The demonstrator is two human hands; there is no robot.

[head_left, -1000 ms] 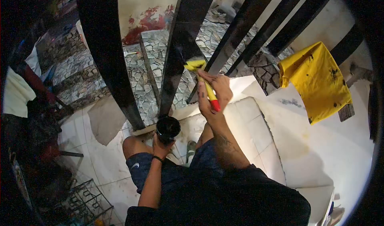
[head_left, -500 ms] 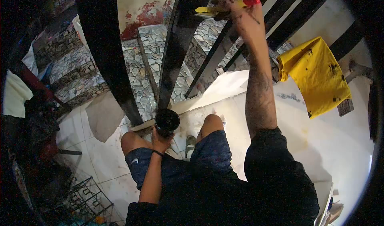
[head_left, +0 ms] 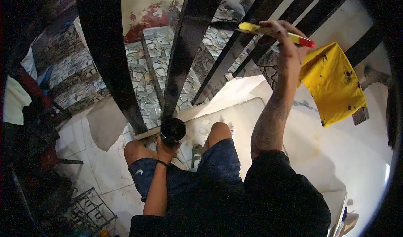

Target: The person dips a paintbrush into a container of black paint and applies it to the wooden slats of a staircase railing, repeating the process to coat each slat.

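Note:
My left hand [head_left: 166, 151] is wrapped round a round can of black paint [head_left: 173, 132], held above my knee near the foot of the dark bars. Up at the right, my right hand [head_left: 284, 39] grips a paintbrush [head_left: 250, 27] with a yellow handle and a red end. Its dark bristles point left and reach to the edge of a wide black bar [head_left: 191, 44]. Dark smudges mark the fingers and wrist of this hand.
A yellow cloth [head_left: 336, 86] with black stains hangs at the right. Behind the bars are stone-patterned steps [head_left: 155, 48] and a wall with peeling red paint [head_left: 153, 20]. A wire rack [head_left: 92, 212] stands on the tiled floor at lower left.
My right hand has moved right and down with the paintbrush, its bristles now at the wide bar's right edge. My left hand still holds the paint can.

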